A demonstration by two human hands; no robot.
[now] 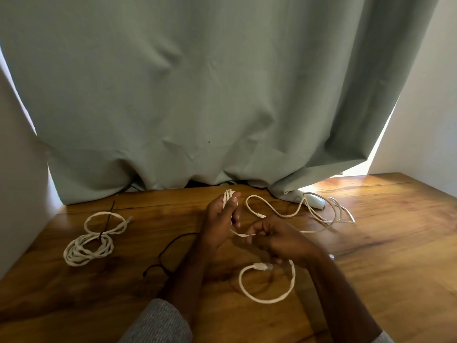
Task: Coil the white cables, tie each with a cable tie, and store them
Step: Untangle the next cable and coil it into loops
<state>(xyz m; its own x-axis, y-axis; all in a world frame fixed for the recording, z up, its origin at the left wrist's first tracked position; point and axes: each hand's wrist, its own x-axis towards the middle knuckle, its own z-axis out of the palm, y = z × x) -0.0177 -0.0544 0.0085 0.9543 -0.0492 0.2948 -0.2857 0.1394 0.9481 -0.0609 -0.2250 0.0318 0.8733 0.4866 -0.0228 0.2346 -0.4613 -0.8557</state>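
From the head camera, the left hand (pixel 220 219) grips a small coil of white braided cable (pixel 228 196) upright above the wooden table (pixel 371 256). The right hand (pixel 274 237) pinches that cable's loose strand close by. A tied white cable bundle (pixel 87 246) lies far left.

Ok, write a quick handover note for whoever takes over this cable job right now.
Left hand grips a half-wound coil of white cable. Right hand pinches that cable's strand; its free tail loops on the table.
Done: one tied bundle at left, black tie on it.
Left: finish and tie this coil; coil the thin cable at right. Loose black tie near the left forearm. Store everything.
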